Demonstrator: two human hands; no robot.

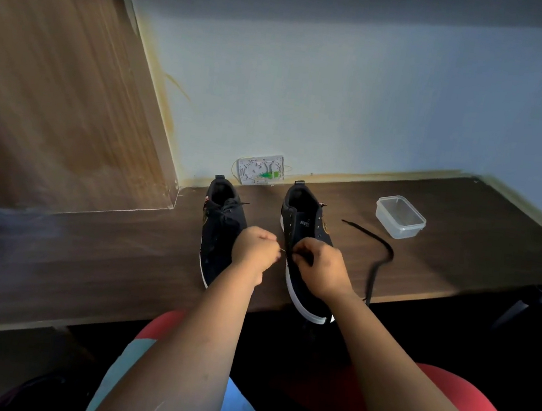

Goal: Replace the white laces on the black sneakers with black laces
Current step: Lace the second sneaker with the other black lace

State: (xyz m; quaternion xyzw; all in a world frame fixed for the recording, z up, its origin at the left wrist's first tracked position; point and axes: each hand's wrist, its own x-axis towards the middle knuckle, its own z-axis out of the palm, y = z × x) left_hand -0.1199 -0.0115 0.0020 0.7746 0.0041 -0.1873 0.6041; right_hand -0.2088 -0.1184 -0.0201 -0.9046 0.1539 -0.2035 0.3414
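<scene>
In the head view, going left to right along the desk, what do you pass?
Wooden side panel → left sneaker → left hand → right hand, working at the right sneaker → loose black lace → clear plastic container.

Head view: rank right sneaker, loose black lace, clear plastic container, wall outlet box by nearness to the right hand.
From the right hand:
1. Right sneaker, directly under the hand, touching.
2. Loose black lace, on the desk just right of it.
3. Clear plastic container, farther right and back.
4. Wall outlet box, on the wall behind the sneakers.
</scene>
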